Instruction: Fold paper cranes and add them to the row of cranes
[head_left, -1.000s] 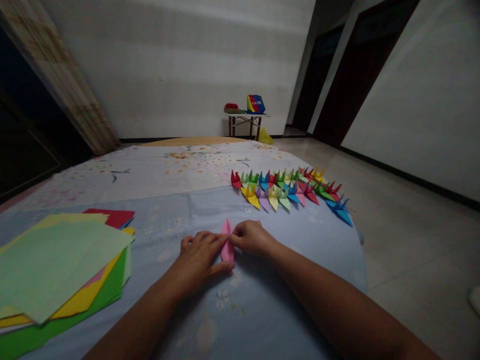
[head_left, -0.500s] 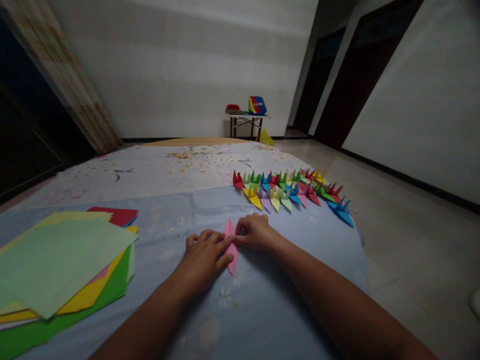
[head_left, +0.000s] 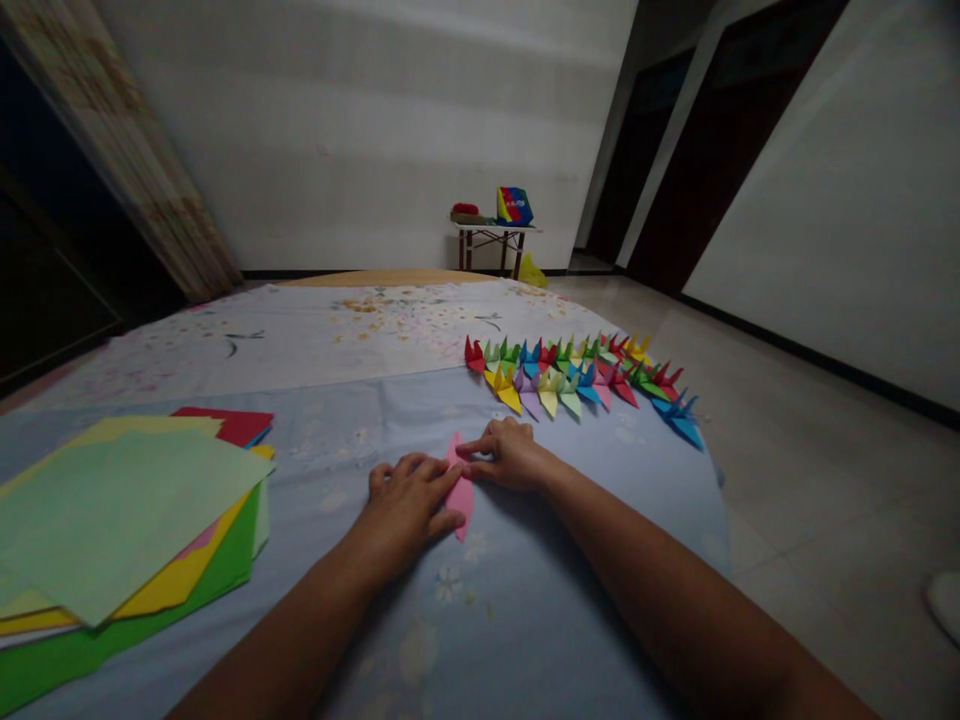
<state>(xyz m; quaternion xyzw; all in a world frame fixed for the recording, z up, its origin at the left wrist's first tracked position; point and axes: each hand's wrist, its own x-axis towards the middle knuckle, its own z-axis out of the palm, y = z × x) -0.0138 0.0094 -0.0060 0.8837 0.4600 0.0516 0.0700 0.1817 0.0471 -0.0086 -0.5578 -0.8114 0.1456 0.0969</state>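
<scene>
A narrow strip of folded pink paper (head_left: 460, 498), pointed at its ends, lies on the blue tablecloth in front of me. My left hand (head_left: 411, 500) holds it down from the left, with the fingers near its middle and the thumb lower on its edge. From the right, my right hand (head_left: 504, 455) has its thumb and index finger on the upper half, pinching or pressing the paper; the fingers partly hide it. Beyond my right hand stand several folded paper cranes (head_left: 551, 392) in many colours, lined up in rows.
A loose stack of coloured paper sheets (head_left: 142, 510) lies at the left of the table. The blue tablecloth (head_left: 585, 600) meets a white floral one (head_left: 315, 350) farther back. By the far wall, a small table (head_left: 491, 229) bears a colourful bag (head_left: 514, 205).
My right index finger has straightened and reaches farther over the upper part of the pink paper. My left hand stays almost where it was. The view has shifted slightly.
</scene>
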